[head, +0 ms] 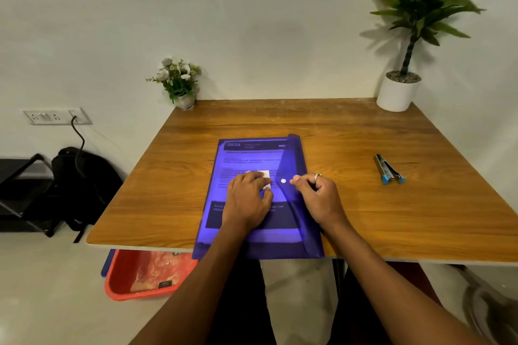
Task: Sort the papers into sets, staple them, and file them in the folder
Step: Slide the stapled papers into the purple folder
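Where the flap meets the pocket, small white snap button [283,181] just left of right hand [322,199], its fingers [297,180] pinched on the flap edge; left hand [246,199] flat, fingers spread, slightly farther. Translucent blue plastic folder [260,244] lengthwise away from viewer on wooden tabletop [364,204], near edge overhanging; printed papers [246,157] visible inside.

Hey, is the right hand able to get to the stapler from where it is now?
Probably yes. The stapler lies alone on the bare table to the right of the right hand, which rests at the folder flap, and nothing stands between them.
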The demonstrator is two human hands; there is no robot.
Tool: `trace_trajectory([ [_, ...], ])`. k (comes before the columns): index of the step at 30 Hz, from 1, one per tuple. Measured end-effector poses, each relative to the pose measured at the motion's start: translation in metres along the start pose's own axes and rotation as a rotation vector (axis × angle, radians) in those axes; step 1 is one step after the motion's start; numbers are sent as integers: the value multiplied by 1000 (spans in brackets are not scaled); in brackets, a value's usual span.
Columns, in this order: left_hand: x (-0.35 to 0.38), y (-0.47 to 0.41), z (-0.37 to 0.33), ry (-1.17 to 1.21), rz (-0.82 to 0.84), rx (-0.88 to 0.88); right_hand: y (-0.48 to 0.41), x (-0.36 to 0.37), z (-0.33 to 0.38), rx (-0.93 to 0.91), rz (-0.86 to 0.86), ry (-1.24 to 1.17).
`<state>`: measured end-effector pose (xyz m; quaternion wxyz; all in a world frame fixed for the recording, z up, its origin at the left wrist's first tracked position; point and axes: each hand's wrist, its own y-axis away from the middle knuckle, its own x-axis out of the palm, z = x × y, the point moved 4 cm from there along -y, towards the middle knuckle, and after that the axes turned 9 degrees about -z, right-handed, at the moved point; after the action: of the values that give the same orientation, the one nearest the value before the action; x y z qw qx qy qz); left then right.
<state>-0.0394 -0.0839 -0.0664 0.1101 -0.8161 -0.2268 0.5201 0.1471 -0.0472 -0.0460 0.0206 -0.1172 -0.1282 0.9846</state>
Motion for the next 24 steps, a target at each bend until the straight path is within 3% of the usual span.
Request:
trace_trajectory([
  [17,17,-14,-15,-2,-63,92,-51,-3,-17,221,-143,-276],
  [24,53,-58,-24,36,1,71,-134,10,-41,255,-32,145],
])
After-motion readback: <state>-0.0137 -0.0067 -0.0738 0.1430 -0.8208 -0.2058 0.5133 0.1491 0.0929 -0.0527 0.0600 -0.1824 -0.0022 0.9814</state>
